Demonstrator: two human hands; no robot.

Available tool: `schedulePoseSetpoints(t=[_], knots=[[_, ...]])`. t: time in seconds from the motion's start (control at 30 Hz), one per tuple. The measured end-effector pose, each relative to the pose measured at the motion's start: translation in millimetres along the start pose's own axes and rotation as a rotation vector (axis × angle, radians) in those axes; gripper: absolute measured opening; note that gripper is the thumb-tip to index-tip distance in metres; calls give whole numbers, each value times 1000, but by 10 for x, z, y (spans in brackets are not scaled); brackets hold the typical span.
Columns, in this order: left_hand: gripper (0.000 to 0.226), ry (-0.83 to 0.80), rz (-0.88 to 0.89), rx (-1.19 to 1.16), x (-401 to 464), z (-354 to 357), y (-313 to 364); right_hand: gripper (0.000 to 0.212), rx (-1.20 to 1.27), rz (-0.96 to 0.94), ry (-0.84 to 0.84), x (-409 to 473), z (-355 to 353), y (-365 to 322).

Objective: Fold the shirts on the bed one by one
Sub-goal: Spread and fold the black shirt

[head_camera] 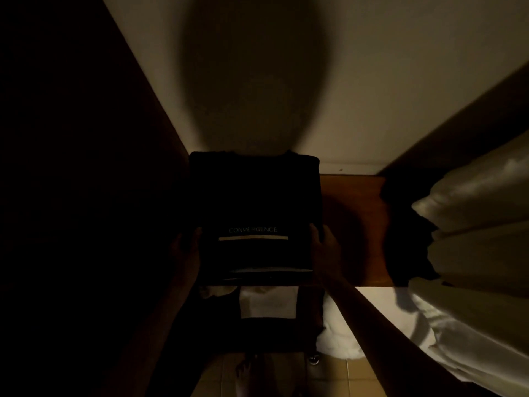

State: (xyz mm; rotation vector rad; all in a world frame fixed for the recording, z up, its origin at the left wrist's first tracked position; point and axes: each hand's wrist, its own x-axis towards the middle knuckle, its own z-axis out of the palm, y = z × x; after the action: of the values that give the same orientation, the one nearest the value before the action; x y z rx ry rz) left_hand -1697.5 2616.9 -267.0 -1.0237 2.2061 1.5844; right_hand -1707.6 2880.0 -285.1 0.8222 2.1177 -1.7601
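Both hands gripping folded shirt (254, 213) by its side edges.
Left hand (186, 250), right hand (325, 247) clamped either side — soft, light, liable to sag; best supported underneath.

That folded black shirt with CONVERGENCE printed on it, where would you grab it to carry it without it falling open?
By its two long side edges, one hand from each side, as the left hand and right hand do now. The folded black shirt is a flat rectangle, so support near the front corners probably keeps the layers together.
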Motion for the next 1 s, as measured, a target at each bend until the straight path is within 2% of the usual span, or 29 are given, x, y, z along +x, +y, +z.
schedulePoseSetpoints(t=[0.07,0.13,0.17,0.23,0.3,0.37,0.43,0.67,0.73,0.87,1.0], knots=[[45,-42,14,89,-31,20,-85,45,-206,-29,105,-59,99,49],[47,21,92,112,-61,116,-67,58,-513,-243,319,-95,233,31],[50,77,157,109,-68,198,6,62,-630,-399,366,-89,310,-23],[56,173,362,239,6,408,177,65,-801,-640,276,-5,468,-136],[59,130,557,538,167,620,274,65,-991,-707,113,110,598,-142],[60,45,627,795,387,789,240,65,-1154,-666,10,234,639,-62],[61,23,622,935,574,882,111,67,-1200,-616,-24,360,633,54],[60,170,773,972,856,1029,-183,65,-1136,-727,45,611,703,328],[60,175,756,995,865,1026,-172,65,-1145,-715,25,648,711,342],[63,9,593,1092,753,936,38,68,-1209,-554,-191,665,650,104],[72,-340,356,1247,495,627,564,64,-1262,-341,-469,469,394,-434]])
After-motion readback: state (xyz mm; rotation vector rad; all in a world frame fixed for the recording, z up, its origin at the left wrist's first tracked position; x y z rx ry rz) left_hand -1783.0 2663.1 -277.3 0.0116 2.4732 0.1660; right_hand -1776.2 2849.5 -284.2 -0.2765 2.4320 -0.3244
